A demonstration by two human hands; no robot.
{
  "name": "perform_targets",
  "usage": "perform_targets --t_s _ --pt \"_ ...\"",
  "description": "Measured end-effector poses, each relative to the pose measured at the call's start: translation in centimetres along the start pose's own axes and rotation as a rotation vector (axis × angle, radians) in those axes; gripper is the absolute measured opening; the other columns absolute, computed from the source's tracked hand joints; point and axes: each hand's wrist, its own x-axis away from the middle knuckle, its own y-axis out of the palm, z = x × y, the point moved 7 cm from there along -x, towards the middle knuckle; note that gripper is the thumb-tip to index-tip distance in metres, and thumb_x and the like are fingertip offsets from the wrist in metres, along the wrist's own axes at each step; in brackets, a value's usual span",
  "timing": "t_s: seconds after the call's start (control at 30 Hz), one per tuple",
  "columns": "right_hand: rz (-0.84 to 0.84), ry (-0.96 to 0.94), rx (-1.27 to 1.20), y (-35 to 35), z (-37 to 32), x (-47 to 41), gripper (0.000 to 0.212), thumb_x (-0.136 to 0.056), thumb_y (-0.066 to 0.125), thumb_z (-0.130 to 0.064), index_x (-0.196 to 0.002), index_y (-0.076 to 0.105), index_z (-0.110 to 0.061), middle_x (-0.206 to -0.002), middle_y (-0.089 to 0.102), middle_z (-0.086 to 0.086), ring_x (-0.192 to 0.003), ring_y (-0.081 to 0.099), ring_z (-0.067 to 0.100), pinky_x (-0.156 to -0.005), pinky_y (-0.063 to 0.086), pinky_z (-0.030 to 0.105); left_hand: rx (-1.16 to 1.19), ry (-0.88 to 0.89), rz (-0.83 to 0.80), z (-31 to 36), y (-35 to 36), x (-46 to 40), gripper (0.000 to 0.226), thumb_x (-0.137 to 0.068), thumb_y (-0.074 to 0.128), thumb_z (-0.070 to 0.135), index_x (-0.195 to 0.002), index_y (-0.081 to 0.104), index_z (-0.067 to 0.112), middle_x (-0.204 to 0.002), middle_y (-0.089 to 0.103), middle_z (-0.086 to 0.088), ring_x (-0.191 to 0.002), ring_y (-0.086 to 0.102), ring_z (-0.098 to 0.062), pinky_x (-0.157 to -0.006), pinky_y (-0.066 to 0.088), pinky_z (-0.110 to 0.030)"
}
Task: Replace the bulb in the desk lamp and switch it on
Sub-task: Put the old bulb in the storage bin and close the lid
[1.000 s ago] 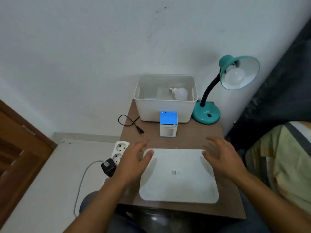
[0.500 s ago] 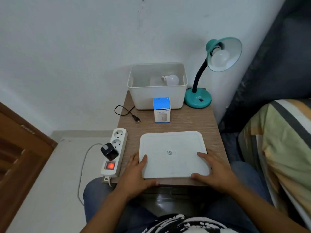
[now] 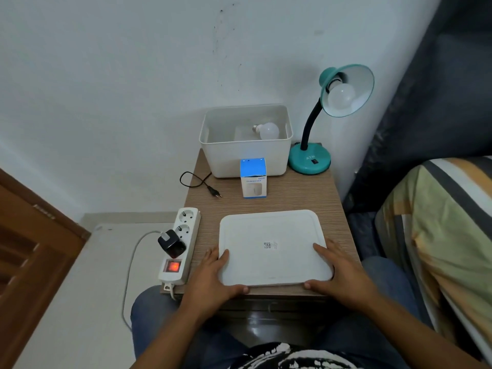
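Both hands, left hand [image 3: 213, 275] and right hand [image 3: 339, 272], grip the white lid [image 3: 274, 246] edges, fingers curled, parking it on the desk [image 3: 292, 201] so the bin [image 3: 246, 155] stays open.

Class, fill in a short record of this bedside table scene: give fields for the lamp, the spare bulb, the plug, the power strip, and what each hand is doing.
lamp: teal desk lamp at the table's back right, unlit bulb in its shade
spare bulb: spare bulb lying in the white bin
plug: black plug loose on the table, not in a socket
power strip: power strip at the table's left edge, red switch glowing, black adapter plugged in
left hand: left hand holds the white lid at its left near corner
right hand: right hand holds its right near corner
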Motion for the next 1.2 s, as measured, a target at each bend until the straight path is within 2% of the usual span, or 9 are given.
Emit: perform_targets --t_s 0.2,0.33,0.47,0.6,0.77,0.87,0.97,1.1,1.2 --pt "0.057 -0.018 -0.068 -2.1 -0.8 -0.4 0.118 -0.066 0.077 -0.063 -0.156 0.008 -0.031 -0.164 0.005 -0.010 -0.150 0.009 0.009 -0.121 0.014 0.031 0.060 0.050 0.100 1.0 -2.3 0.2 0.109 -0.065 0.085 0.053 -0.154 0.029 0.026 -0.162 0.014 0.015 -0.143 0.014 0.001 -0.114 0.014 -0.021" --pt "0.114 -0.069 -0.076 -4.8 -2.9 -1.7 0.117 -0.068 0.076 -0.062 -0.155 0.001 -0.038 -0.162 -0.001 -0.018 -0.149 0.012 0.009 -0.120 0.019 0.036 0.010 0.054 0.173 2.6 -5.2 -0.9 0.110 -0.065 0.083 0.057 -0.155 0.025 0.030 -0.162 0.016 0.012 -0.147 0.025 -0.013 -0.117 0.024 -0.030" --pt "0.189 -0.162 -0.074 -8.0 -5.4 -3.7 0.114 -0.069 0.074 -0.064 -0.148 -0.006 -0.045 -0.156 -0.004 -0.024 -0.142 0.007 -0.001 -0.117 0.016 0.028 0.055 0.100 0.247 4.8 -8.7 -2.5 0.116 -0.065 0.086 0.052 -0.156 0.018 0.030 -0.161 0.023 0.010 -0.145 0.031 -0.015 -0.115 0.030 -0.032" --pt "0.234 -0.234 -0.088 -11.0 -8.1 -6.6 0.113 -0.069 0.075 -0.061 -0.150 -0.001 -0.040 -0.155 -0.002 -0.024 -0.142 0.005 -0.002 -0.111 0.012 0.020 0.118 0.146 0.293 6.8 -12.1 -5.1 0.116 -0.064 0.090 0.043 -0.156 0.021 0.029 -0.154 0.023 0.020 -0.144 0.033 -0.016 -0.114 0.032 -0.031" --pt "0.258 -0.241 -0.100 -14.1 -11.0 -11.1 0.115 -0.069 0.078 -0.056 -0.156 0.008 -0.028 -0.161 0.004 -0.015 -0.147 0.011 0.006 -0.114 0.013 0.024 0.125 0.194 0.341 8.7 -15.6 -9.4 0.113 -0.066 0.089 0.043 -0.155 0.020 0.031 -0.151 0.019 0.024 -0.143 0.032 -0.015 -0.113 0.033 -0.033" --pt "0.258 -0.247 -0.153 -15.5 -12.5 -14.1 0.115 -0.069 0.082 -0.049 -0.156 0.011 -0.024 -0.162 0.007 -0.012 -0.148 0.011 0.007 -0.121 0.014 0.029 0.144 0.191 0.348 9.2 -17.3 -12.2 0.114 -0.065 0.090 0.040 -0.156 0.021 0.029 -0.158 0.022 0.016 -0.142 0.029 -0.009 -0.113 0.030 -0.029" --pt "0.259 -0.229 -0.141 -16.1 -13.5 -16.9 0.115 -0.069 0.081 -0.050 -0.157 0.012 -0.023 -0.163 0.007 -0.009 -0.149 0.017 0.011 -0.121 0.022 0.036 0.177 0.185 0.325 9.1 -18.5 -15.2 0.115 -0.065 0.090 0.038 -0.156 0.021 0.028 -0.159 0.023 0.014 -0.136 0.024 0.001 -0.112 0.028 -0.025" --pt "0.236 -0.207 -0.150 -16.5 -14.3 -20.3 0.115 -0.070 0.080 -0.053 -0.156 0.011 -0.023 -0.164 0.007 -0.009 -0.149 0.018 0.012 -0.120 0.024 0.036 0.188 0.136 0.263 8.6 -19.1 -19.3 0.114 -0.067 0.090 0.036 -0.157 0.021 0.025 -0.161 0.024 0.011 -0.145 0.030 -0.013 -0.114 0.032 -0.031" --pt "0.222 -0.187 -0.153 -16.7 -14.4 -22.4 0.114 -0.070 0.080 -0.054 -0.156 0.013 -0.021 -0.164 0.008 -0.007 -0.149 0.016 0.011 -0.120 0.020 0.032 0.215 0.120 0.207 8.4 -19.3 -22.2 0.118 -0.063 0.092 0.037 -0.156 0.023 0.020 -0.162 0.024 0.008 -0.146 0.029 -0.011 -0.117 0.028 -0.030"
